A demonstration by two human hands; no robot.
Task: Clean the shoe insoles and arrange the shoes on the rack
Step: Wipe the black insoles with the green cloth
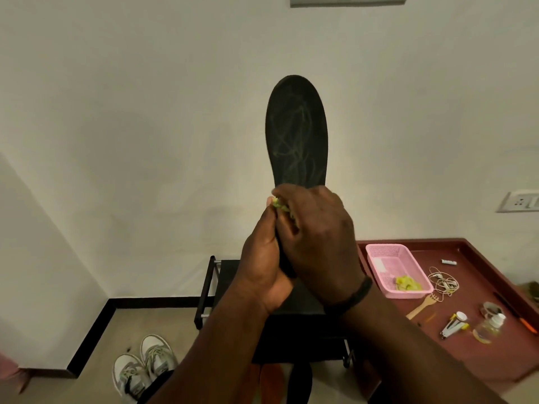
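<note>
A black insole [297, 129] stands upright in front of the wall, with faint yellowish smear marks on its face. My left hand [262, 266] grips its lower end from the left. My right hand [318, 237] covers the insole's lower part and holds a small yellow-green cloth [279, 205] against it; only a bit of the cloth shows at the fingertips. A pair of white and grey sneakers [145, 365] sits on the floor at the lower left. The black shoe rack [291, 313] stands below my hands.
A maroon table [478, 275] at the right carries a pink basket [393, 268] holding another yellow cloth, a tangled cord, a wooden fork, a small bottle and tools. Orange and black insoles [291, 383] lie on the floor under the rack. A wall socket [520, 202] is at the right.
</note>
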